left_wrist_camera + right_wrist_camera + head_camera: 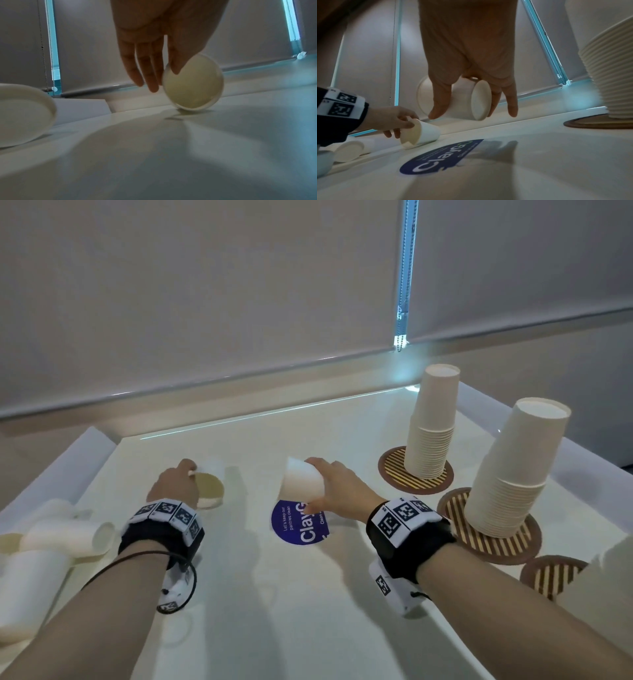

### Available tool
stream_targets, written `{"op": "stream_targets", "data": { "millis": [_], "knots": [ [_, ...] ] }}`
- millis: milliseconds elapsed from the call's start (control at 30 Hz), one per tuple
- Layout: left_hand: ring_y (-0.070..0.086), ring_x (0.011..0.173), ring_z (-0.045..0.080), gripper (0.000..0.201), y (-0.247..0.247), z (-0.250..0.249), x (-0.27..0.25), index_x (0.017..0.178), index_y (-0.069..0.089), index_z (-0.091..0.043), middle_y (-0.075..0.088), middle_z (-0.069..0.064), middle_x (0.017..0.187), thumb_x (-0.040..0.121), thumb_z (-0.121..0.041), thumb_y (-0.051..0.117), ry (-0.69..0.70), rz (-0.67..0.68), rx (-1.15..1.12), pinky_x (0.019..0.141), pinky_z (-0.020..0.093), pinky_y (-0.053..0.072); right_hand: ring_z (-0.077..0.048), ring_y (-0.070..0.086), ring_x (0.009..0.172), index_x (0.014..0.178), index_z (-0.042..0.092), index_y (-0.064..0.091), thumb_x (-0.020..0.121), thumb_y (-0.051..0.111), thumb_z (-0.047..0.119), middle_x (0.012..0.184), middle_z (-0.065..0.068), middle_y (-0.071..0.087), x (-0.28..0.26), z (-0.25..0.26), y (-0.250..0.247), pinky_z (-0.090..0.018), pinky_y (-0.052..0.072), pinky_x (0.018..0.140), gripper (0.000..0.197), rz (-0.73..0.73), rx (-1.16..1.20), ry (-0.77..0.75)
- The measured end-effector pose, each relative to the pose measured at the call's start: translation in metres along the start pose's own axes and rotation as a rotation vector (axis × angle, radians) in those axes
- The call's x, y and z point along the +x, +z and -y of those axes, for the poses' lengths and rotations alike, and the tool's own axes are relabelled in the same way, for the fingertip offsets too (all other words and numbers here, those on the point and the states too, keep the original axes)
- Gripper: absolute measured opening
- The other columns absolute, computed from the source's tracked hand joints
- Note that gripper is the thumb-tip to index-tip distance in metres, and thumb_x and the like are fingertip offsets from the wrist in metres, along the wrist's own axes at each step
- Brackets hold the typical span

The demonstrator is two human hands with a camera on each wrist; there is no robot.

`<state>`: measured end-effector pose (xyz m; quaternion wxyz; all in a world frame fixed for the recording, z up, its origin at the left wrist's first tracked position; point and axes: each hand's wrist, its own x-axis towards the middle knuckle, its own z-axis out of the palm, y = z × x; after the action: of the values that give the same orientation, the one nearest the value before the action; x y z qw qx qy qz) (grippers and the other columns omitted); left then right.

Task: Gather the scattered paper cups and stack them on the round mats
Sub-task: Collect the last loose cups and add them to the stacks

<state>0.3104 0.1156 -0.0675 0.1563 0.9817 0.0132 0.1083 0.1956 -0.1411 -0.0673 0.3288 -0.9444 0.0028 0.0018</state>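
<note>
My left hand (190, 474) pinches the rim of a white paper cup (209, 488) that lies tilted on the table, mouth towards me. In the left wrist view my thumb is inside that cup's rim (193, 86), with the fingers (150, 81) outside it. My right hand (313, 486) grips a second cup (301, 483) sideways in the air above a blue sticker (298, 530). Its base (481, 100) faces the right wrist camera. Two tall upside-down cup stacks (432, 422) (513, 474) stand on striped round mats (394, 470) (486, 546) at the right.
A third round mat (549, 577) lies at the near right, with something white at the frame edge beside it. Several loose cups (68, 537) lie on their sides at the left. A raised white border (85, 453) edges the table, and roller blinds hang behind.
</note>
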Motion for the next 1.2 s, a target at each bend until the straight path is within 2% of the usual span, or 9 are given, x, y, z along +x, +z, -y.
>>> {"op": "stream_targets", "data": {
  "millis": [133,333,500,600,733,833,967,1100,1200],
  "knots": [
    [0.057,0.080,0.034,0.025,-0.010,-0.013,-0.021,0.106,0.062,-0.008,0.064,0.022,0.090,0.091,-0.003,0.042,0.052,-0.101,-0.335,0.069,0.031,0.039,-0.028,0.044,0.121,0.143,0.028,0.029,0.072,0.079,0.027,0.129,-0.012,0.044,-0.009,-0.003,-0.007,-0.035,0.038,0.099,0.087,-0.005,0.096,0.005],
    [0.054,0.076,0.023,0.036,-0.036,-0.045,-0.069,0.085,0.061,-0.025,0.062,0.005,0.082,0.080,0.010,0.056,0.197,0.405,-0.807,0.061,0.028,0.044,-0.023,0.055,0.112,0.128,0.027,0.053,0.061,0.086,0.011,0.121,-0.003,0.055,-0.032,0.011,-0.025,-0.033,0.052,0.089,0.076,0.021,0.446,-0.080],
    [0.065,0.063,0.015,0.024,-0.041,-0.095,-0.115,0.105,0.063,-0.019,0.068,0.003,0.086,0.096,-0.005,0.047,0.223,0.301,-0.999,0.052,0.022,0.052,-0.020,0.058,0.109,0.133,0.019,0.038,0.068,0.082,0.014,0.118,-0.004,0.056,-0.057,0.033,-0.041,-0.035,0.052,0.092,0.079,-0.188,0.924,-0.001],
    [0.064,0.051,0.009,0.019,-0.046,-0.130,-0.139,0.100,0.066,-0.018,0.068,0.001,0.081,0.097,-0.013,0.048,0.269,0.174,-1.072,0.051,0.024,0.053,-0.023,0.061,0.107,0.129,0.012,0.042,0.072,0.079,0.023,0.124,-0.012,0.058,-0.072,0.044,-0.055,-0.040,0.052,0.091,0.069,-0.241,1.115,0.043],
    [0.064,0.052,0.004,0.023,-0.055,-0.167,-0.159,0.104,0.063,-0.029,0.067,-0.004,0.083,0.096,-0.012,0.049,0.471,0.179,-0.955,0.047,0.017,0.050,-0.025,0.064,0.100,0.120,0.011,0.045,0.049,0.084,0.034,0.112,-0.011,0.061,-0.093,0.049,-0.075,-0.033,0.057,0.075,0.085,-0.519,0.968,-0.031],
    [0.064,0.062,0.011,0.034,-0.057,-0.174,-0.162,0.123,0.057,-0.026,0.065,-0.005,0.093,0.092,-0.014,0.055,0.528,0.264,-0.799,0.049,0.007,0.044,-0.018,0.060,0.089,0.117,0.011,0.044,0.061,0.085,0.025,0.104,-0.002,0.060,-0.114,0.042,-0.104,-0.011,0.047,0.064,0.071,-0.935,0.729,-0.057],
    [0.062,0.061,0.012,0.025,-0.058,-0.154,-0.162,0.114,0.062,-0.017,0.064,-0.002,0.090,0.090,-0.014,0.057,0.461,0.297,-0.656,0.056,0.008,0.045,-0.026,0.054,0.103,0.125,0.003,0.041,0.064,0.083,0.026,0.116,-0.011,0.054,-0.128,0.009,-0.141,-0.028,0.045,0.082,0.077,-1.376,0.510,-0.088],
    [0.060,0.074,0.018,0.021,-0.058,-0.114,-0.154,0.107,0.066,-0.012,0.067,0.003,0.093,0.088,-0.014,0.057,0.346,0.262,-0.490,0.071,0.027,0.052,-0.033,0.049,0.115,0.130,-0.001,0.041,0.062,0.076,0.033,0.127,-0.018,0.050,-0.127,-0.031,-0.150,-0.039,0.041,0.095,0.084,-1.495,0.382,0.109],
    [0.062,0.089,0.018,0.022,-0.064,-0.074,-0.145,0.106,0.067,-0.014,0.069,0.005,0.104,0.088,-0.015,0.055,0.215,0.162,-0.370,0.078,0.024,0.047,-0.030,0.047,0.121,0.132,0.000,0.039,0.064,0.077,0.035,0.134,-0.017,0.047,-0.127,-0.053,-0.142,-0.038,0.039,0.101,0.085,-1.442,0.406,0.247]
  ]
}}
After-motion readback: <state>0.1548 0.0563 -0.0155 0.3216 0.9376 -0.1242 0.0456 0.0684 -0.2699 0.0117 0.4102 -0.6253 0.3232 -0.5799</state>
